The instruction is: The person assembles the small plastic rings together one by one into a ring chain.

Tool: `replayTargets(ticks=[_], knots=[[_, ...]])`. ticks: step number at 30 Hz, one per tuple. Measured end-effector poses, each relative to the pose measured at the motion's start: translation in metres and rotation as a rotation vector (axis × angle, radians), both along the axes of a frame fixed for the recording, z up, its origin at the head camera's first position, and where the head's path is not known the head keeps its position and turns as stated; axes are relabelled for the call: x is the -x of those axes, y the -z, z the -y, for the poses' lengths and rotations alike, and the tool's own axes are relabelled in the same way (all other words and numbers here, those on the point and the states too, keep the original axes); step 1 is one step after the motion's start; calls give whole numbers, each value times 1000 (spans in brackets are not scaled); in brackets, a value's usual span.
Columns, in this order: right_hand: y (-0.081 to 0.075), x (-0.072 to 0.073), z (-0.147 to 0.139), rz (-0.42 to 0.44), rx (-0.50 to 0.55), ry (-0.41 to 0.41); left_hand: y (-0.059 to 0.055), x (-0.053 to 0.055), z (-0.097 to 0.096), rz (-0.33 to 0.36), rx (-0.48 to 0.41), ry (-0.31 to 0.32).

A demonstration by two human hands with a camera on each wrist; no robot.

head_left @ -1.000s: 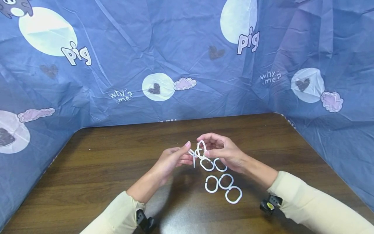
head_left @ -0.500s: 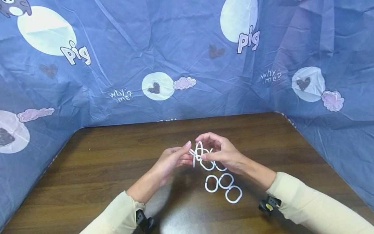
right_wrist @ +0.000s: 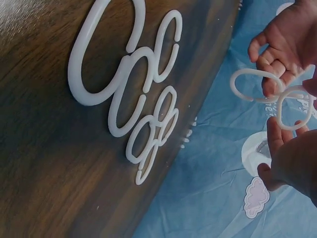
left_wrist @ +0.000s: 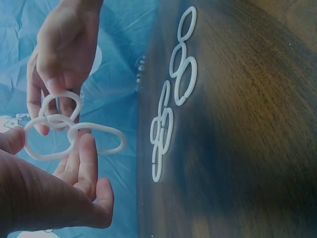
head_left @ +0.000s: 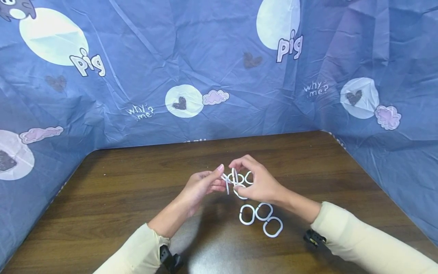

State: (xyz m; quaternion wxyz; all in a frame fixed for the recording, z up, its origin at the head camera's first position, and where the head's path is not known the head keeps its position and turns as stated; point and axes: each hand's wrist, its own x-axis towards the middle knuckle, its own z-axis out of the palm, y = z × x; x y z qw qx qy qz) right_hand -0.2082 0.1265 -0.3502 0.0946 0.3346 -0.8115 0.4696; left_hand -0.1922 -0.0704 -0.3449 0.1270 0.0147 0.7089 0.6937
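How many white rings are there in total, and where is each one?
10: three near rings on the table, four rings farther back, one ring in the right hand, two rings at the left hand.

A cloth [head_left: 219, 57] hangs behind the table [head_left: 137, 182] and along its left and right sides. Above the table, the left hand [head_left: 200, 187] is on the left and the right hand [head_left: 263, 182] on the right, with three linked rings [left_wrist: 74, 134] between their fingers. Four more rings [left_wrist: 172, 130] lie together on the table below the hands, partly behind the right one. Nearer the person lie three others [head_left: 256, 211]: two side by side, the third before the right-hand one.
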Motion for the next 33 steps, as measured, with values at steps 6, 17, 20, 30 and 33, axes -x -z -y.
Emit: replayTargets(ticks=[6,17,20,30,33], knots=[[3,2,0,-35,-47,19,-1,-2,-1,1,1,-14],[5,1,4,-133,-85,63,1,-1,0,0,22,-64],[5,1,5,-190,-141,97,1,-1,-1,1,17,-80],[7,-4,7,-248,-226,121,2,0,0,19,47,-112],[7,-5,8,-279,-241,129,2,0,0,19,42,-110]])
